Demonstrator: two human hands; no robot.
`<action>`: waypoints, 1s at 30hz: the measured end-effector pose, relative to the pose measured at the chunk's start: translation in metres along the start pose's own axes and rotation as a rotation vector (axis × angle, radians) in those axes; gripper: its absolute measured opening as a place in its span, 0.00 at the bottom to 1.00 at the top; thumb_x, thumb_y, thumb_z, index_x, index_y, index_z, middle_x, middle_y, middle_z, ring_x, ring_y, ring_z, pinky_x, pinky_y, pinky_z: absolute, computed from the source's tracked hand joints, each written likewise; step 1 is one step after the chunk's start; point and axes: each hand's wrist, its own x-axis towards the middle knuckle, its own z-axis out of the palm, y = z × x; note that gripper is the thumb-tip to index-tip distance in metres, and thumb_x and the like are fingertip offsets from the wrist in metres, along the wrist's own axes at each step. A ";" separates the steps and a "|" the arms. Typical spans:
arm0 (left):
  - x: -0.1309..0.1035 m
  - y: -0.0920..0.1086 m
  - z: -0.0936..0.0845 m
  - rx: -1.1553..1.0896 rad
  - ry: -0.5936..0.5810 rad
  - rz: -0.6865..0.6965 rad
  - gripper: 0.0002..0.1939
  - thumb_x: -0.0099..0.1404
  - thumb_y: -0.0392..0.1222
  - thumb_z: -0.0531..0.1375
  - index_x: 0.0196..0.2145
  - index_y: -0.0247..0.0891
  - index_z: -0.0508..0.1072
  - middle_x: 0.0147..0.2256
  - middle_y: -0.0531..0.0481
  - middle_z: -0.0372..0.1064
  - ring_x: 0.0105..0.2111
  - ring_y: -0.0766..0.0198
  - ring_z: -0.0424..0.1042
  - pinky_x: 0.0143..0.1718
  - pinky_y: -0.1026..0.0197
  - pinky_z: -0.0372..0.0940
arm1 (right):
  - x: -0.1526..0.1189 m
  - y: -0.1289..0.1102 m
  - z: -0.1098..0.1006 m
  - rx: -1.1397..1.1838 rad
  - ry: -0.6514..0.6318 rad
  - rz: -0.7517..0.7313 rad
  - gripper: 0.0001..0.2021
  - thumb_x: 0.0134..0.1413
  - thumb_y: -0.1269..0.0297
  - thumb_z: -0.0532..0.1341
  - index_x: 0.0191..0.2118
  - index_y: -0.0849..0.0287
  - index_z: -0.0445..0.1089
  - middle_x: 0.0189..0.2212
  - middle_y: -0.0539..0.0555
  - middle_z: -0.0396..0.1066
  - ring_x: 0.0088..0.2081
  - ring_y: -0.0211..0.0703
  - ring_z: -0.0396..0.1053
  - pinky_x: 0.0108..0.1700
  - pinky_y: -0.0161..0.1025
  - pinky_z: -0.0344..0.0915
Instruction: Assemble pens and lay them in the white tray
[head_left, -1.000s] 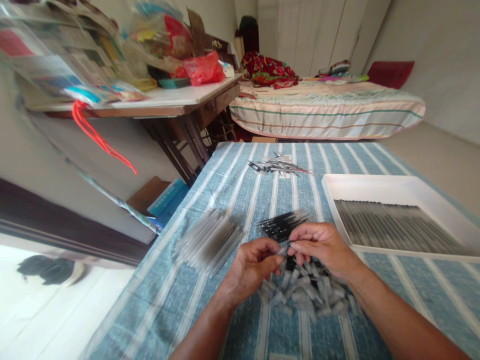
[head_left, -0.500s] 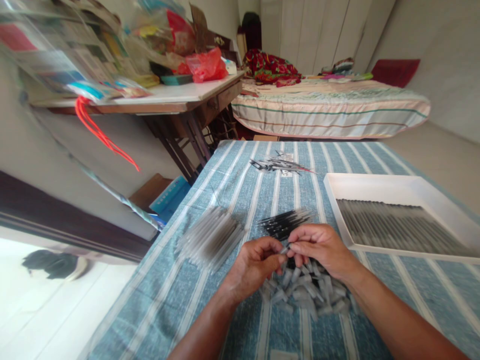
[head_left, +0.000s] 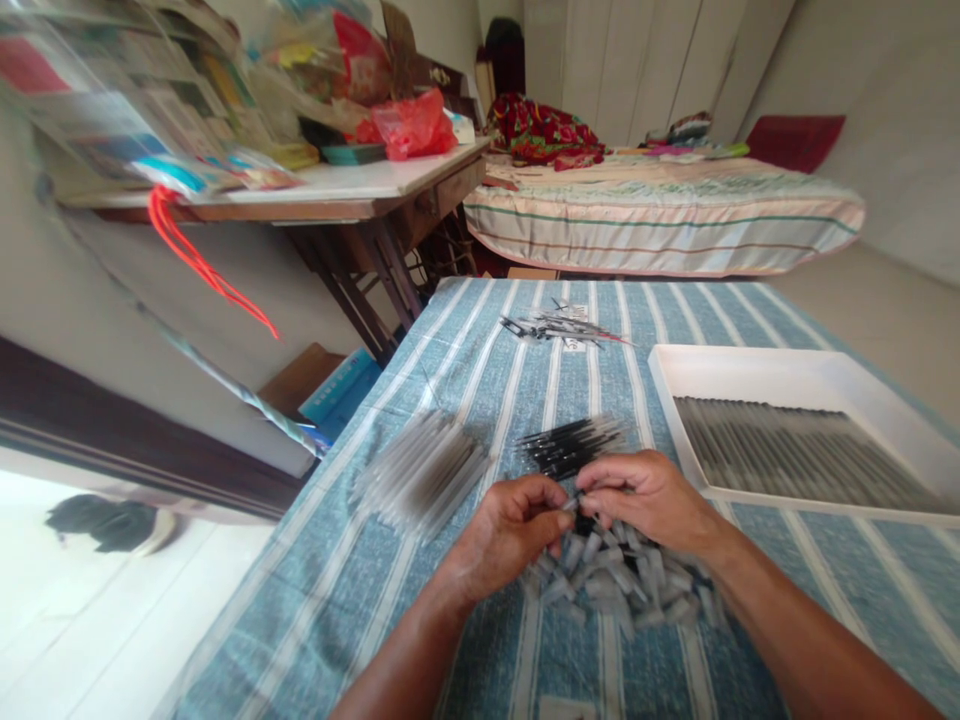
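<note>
My left hand (head_left: 517, 525) is closed in a pinch, with a small grey translucent pen cap (head_left: 571, 504) at its fingertips. Against it, my right hand (head_left: 649, 497) has thumb and fingers pressed together; whatever they grip is too small to make out. Below both hands lies a loose heap of similar grey caps (head_left: 611, 580). Just beyond the fingers is a bundle of thin black-tipped pen refills (head_left: 571, 445). To the left rests a stack of pale translucent pen barrels (head_left: 424, 475).
A white tray (head_left: 757, 365) at right holds a row of dark-ended pens (head_left: 795, 455). Scattered thin black pieces (head_left: 559, 326) lie at the far side of the striped tablecloth (head_left: 420, 600). A cluttered desk (head_left: 337, 190) stands left, a bed (head_left: 660, 215) behind.
My right fingers have shifted slightly and curl closer around the small piece between the hands. My left hand stays almost in place; the piles look the same.
</note>
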 end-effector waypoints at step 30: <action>0.003 -0.008 0.001 0.232 0.025 0.030 0.03 0.57 0.37 0.57 0.28 0.35 0.70 0.19 0.57 0.61 0.20 0.70 0.61 0.23 0.67 0.55 | 0.002 -0.008 0.001 -0.235 -0.083 0.034 0.13 0.54 0.57 0.58 0.25 0.60 0.68 0.16 0.47 0.65 0.19 0.33 0.61 0.21 0.29 0.53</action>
